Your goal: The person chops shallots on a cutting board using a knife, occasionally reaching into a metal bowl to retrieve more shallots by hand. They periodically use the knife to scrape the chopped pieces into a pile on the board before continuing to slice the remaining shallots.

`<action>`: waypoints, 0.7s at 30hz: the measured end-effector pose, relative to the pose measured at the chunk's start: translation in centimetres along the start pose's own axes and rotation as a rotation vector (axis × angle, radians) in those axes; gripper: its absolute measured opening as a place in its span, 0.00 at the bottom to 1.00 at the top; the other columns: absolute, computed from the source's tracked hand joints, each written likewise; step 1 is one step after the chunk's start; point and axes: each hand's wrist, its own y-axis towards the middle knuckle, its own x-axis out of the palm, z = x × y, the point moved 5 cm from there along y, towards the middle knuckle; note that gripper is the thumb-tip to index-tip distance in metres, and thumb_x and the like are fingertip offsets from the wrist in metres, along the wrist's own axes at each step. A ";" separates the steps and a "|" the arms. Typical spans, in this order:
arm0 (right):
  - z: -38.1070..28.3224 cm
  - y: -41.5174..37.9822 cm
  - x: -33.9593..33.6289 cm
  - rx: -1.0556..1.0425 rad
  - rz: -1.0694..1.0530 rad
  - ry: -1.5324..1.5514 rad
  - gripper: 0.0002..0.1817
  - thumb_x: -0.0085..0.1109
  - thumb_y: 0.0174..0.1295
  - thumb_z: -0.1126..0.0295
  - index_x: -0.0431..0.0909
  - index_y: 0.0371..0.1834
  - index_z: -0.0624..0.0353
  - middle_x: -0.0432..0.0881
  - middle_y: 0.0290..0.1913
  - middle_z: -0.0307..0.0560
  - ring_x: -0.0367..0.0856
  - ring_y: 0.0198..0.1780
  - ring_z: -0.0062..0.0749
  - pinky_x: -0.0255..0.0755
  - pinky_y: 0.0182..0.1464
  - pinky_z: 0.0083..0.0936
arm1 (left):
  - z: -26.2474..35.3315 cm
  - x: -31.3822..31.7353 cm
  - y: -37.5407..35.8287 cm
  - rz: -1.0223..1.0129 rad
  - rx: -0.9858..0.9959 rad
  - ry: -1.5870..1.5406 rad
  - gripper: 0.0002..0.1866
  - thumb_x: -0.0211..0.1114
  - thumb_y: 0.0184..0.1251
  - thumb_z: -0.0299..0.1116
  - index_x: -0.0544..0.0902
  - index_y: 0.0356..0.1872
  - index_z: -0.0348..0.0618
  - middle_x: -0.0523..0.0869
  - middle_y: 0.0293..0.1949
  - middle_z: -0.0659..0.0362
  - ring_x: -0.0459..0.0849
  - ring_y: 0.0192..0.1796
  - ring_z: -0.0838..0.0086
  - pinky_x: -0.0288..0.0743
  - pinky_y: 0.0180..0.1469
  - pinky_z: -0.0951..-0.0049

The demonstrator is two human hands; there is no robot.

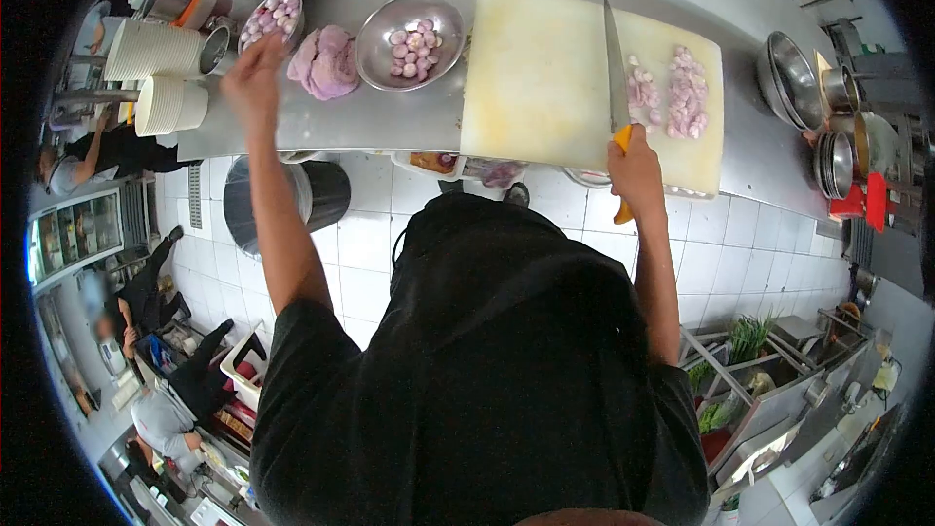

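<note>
My right hand (pixel 638 175) is closed round the yellow handle of a large kitchen knife (pixel 614 68). Its blade lies over the white cutting board (pixel 541 78), pointing away from me. Right of the blade are two piles of cut shallots, a smaller one (pixel 643 95) and a larger one (pixel 688 93). My left hand (pixel 256 78) is stretched out at the near edge of a small metal bowl of peeled shallots (pixel 273 18); motion blurs its fingers. Beside it lies a bunched pink cloth or bag (pixel 325 63). A wider steel bowl (pixel 380 63) holds more whole shallots.
Stacked white tubs (pixel 170 105) stand at the counter's left end. Steel bowls (pixel 794 83) and pots are at the right. A black bin (pixel 321 197) sits on the tiled floor below the counter. Other people (pixel 166 419) work at the left.
</note>
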 end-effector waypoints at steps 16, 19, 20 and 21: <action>-1.1 0.3 -0.1 -0.032 -0.028 -0.061 0.20 0.51 0.71 0.68 0.64 0.61 0.68 0.84 0.31 0.66 0.83 0.26 0.53 0.77 0.31 0.44 | 0.1 3.9 -5.0 -0.178 0.152 0.371 0.20 0.78 0.59 0.37 0.89 0.51 0.39 0.90 0.49 0.50 0.88 0.50 0.62 0.80 0.51 0.64; -2.2 -0.1 -0.6 0.021 -0.064 -0.045 0.21 0.52 0.69 0.68 0.64 0.61 0.66 0.84 0.37 0.75 0.85 0.42 0.70 0.77 0.46 0.57 | 1.6 13.7 -5.3 -0.448 0.249 0.504 0.21 0.76 0.57 0.47 0.90 0.46 0.42 0.89 0.46 0.48 0.88 0.48 0.54 0.81 0.51 0.59; -1.6 0.1 -0.3 0.003 -0.046 -0.045 0.21 0.52 0.69 0.68 0.64 0.61 0.66 0.84 0.37 0.75 0.85 0.42 0.70 0.77 0.46 0.57 | 1.6 15.7 -5.1 -0.512 0.279 0.589 0.22 0.75 0.58 0.49 0.91 0.44 0.42 0.89 0.46 0.48 0.88 0.48 0.52 0.81 0.51 0.58; -1.2 0.1 -0.2 -0.011 -0.026 -0.044 0.21 0.52 0.69 0.68 0.64 0.61 0.66 0.84 0.38 0.75 0.85 0.42 0.70 0.77 0.46 0.57 | 0.4 16.9 -4.8 -0.509 0.303 0.651 0.21 0.74 0.58 0.49 0.91 0.42 0.42 0.90 0.44 0.48 0.88 0.47 0.52 0.81 0.52 0.58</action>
